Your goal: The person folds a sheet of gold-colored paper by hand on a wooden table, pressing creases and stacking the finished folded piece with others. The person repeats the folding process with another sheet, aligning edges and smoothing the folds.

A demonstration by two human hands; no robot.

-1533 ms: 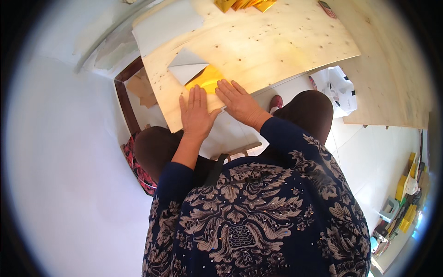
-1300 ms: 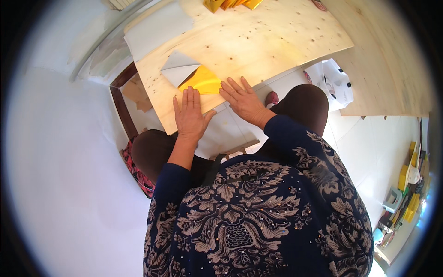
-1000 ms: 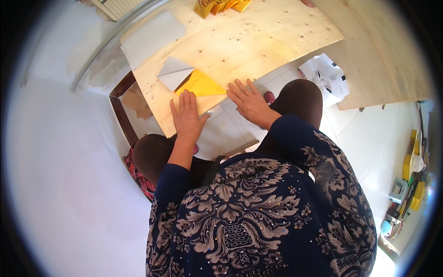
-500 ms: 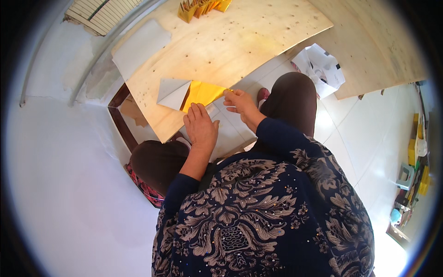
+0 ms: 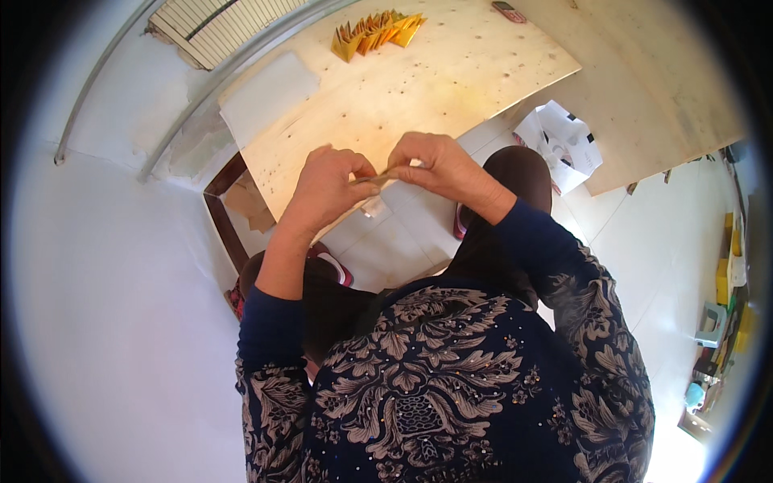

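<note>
My left hand (image 5: 328, 187) and my right hand (image 5: 444, 167) are raised close together over the near edge of the wooden table. Between them, pinched by the thumbs and fingers of both, is a folded gold paper (image 5: 386, 175). It shows nearly edge-on as a thin strip, and the fingers cover most of it. At the far side of the table a row of folded gold paper pieces (image 5: 377, 34) stands upright, leaning against one another.
The wooden table (image 5: 403, 92) has a pale rectangular patch (image 5: 272, 90) at its left. A mobile phone (image 5: 509, 11) lies at the far right. A white plastic bag (image 5: 561, 146) stands beside my right knee, next to another wooden board (image 5: 644, 105). A small stool (image 5: 711, 324) is far right.
The gold paper has been lifted off the table and folded smaller or turned edge-on. My left hand has risen and now pinches it; my right hand still grips it.
</note>
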